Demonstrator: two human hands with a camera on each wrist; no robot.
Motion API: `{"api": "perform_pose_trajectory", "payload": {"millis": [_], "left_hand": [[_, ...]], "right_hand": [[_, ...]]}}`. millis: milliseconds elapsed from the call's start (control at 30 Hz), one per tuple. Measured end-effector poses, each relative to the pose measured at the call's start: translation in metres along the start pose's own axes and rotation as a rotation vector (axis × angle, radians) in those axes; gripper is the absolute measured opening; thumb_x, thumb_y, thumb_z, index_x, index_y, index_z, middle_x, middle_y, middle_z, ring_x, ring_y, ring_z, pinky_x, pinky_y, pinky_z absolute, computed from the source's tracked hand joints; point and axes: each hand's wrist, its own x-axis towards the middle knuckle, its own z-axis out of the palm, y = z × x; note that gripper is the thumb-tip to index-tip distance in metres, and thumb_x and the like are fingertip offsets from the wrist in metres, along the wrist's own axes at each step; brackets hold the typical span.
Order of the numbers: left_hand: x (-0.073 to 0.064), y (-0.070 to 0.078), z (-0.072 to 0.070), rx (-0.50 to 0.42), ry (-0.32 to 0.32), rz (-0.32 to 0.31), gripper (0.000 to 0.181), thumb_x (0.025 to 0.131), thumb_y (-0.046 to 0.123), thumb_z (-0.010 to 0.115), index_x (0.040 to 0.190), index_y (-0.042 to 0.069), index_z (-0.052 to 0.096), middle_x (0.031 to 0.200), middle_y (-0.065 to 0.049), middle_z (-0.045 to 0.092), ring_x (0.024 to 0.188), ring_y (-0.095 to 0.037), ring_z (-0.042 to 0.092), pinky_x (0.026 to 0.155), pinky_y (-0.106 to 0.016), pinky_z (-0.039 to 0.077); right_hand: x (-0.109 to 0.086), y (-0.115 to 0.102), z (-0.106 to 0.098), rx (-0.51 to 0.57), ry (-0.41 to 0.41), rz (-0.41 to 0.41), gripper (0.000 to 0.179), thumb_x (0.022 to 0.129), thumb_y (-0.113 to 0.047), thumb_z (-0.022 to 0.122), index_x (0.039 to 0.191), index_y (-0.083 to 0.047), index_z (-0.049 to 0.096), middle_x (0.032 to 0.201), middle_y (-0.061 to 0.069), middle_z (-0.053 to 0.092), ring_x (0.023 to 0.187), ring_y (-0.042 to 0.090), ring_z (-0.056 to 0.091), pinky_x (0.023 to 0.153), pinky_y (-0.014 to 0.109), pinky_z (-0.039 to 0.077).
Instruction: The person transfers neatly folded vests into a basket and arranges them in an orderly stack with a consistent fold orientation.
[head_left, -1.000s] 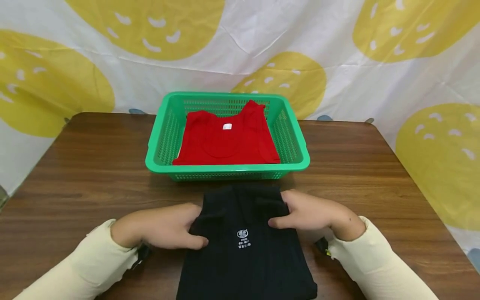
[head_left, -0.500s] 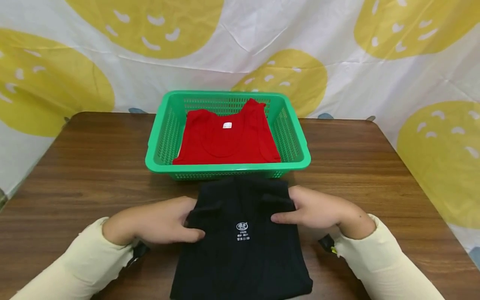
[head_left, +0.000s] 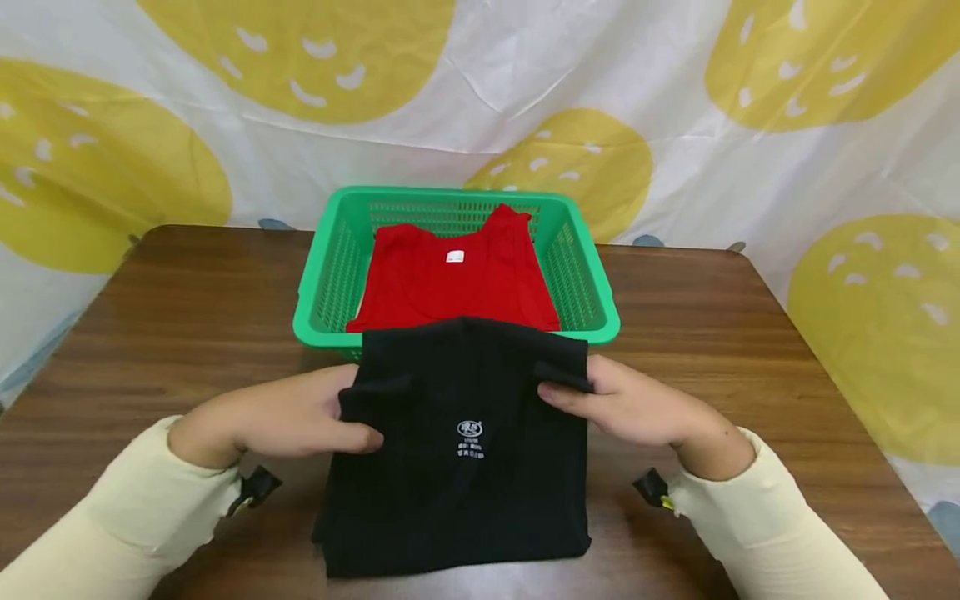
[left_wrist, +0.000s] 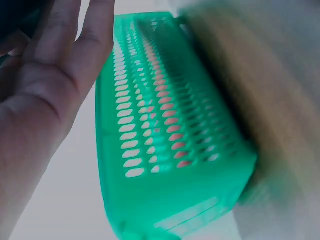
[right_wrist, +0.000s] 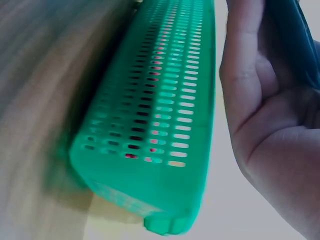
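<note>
A folded black garment [head_left: 457,483] with a white printed logo near its middle is held up in front of the basket. My left hand [head_left: 300,417] grips its left side, thumb on top and the other fingers hidden beneath. On the opposite side my right hand [head_left: 637,400] holds it the same way. The garment's far edge overlaps the front rim of the green plastic basket [head_left: 450,197] in the head view. Inside that basket lies a folded red garment [head_left: 457,283] with a small white label. In the right wrist view, dark cloth [right_wrist: 295,40] rests against the palm.
The basket stands at the back of a brown wooden table [head_left: 187,308]. Behind the table hangs a white curtain [head_left: 510,50] with large yellow shapes. Small black devices are strapped at both wrists, one being the right wrist device [head_left: 651,487].
Both hands have raised the black garment and moved it forward, from lying before the basket to overlapping its front rim. The hands have also spread slightly apart. Basket and red garment stay put.
</note>
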Motion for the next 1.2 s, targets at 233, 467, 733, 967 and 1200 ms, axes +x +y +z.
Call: {"api": "perform_pose_trajectory", "payload": {"millis": [233, 467, 733, 967, 1200], "left_hand": [[-0.004, 0.023, -0.032, 0.033, 0.149, 0.006, 0.044, 0.092, 0.015, 0.062, 0.133, 0.007, 0.047, 0.129, -0.006, 0.055, 0.119, -0.024, 0.051, 0.102, -0.034, 0.046], [0.016, 0.044, -0.068, 0.050, 0.276, -0.005, 0.033, 0.092, 0.012, 0.061, 0.124, 0.003, 0.056, 0.119, -0.007, 0.063, 0.105, -0.014, 0.062, 0.093, -0.024, 0.050], [0.046, 0.059, -0.098, -0.054, 0.412, -0.057, 0.037, 0.097, 0.014, 0.061, 0.130, 0.005, 0.048, 0.113, -0.007, 0.069, 0.092, -0.017, 0.070, 0.075, -0.035, 0.058], [0.061, 0.059, -0.113, -0.034, 0.494, -0.086, 0.046, 0.102, 0.018, 0.057, 0.143, 0.009, 0.039, 0.103, -0.006, 0.074, 0.083, -0.015, 0.073, 0.067, -0.038, 0.059], [0.071, 0.045, -0.128, -0.080, 0.534, -0.162, 0.032, 0.102, 0.017, 0.055, 0.128, 0.005, 0.039, 0.089, 0.002, 0.073, 0.076, -0.013, 0.072, 0.068, -0.035, 0.059]], "right_hand": [[0.007, -0.037, -0.024, -0.056, 0.142, 0.017, 0.036, 0.105, -0.018, 0.051, 0.140, -0.008, 0.053, 0.134, 0.006, 0.062, 0.119, 0.017, 0.061, 0.101, 0.028, 0.051], [0.027, -0.068, -0.059, -0.134, 0.253, 0.066, 0.033, 0.106, -0.027, 0.049, 0.129, -0.006, 0.060, 0.113, 0.008, 0.071, 0.091, 0.018, 0.072, 0.082, 0.031, 0.057], [0.053, -0.072, -0.092, -0.159, 0.472, 0.149, 0.034, 0.103, -0.035, 0.055, 0.108, -0.003, 0.064, 0.068, 0.004, 0.063, 0.047, 0.022, 0.049, 0.046, 0.032, 0.043], [0.079, -0.064, -0.115, -0.204, 0.556, 0.193, 0.037, 0.101, -0.039, 0.055, 0.108, -0.004, 0.065, 0.071, 0.002, 0.060, 0.050, 0.019, 0.048, 0.046, 0.031, 0.043], [0.108, -0.050, -0.116, -0.074, 0.523, 0.236, 0.039, 0.103, -0.034, 0.053, 0.127, -0.004, 0.059, 0.104, 0.011, 0.061, 0.084, 0.021, 0.067, 0.060, 0.040, 0.061]]}}
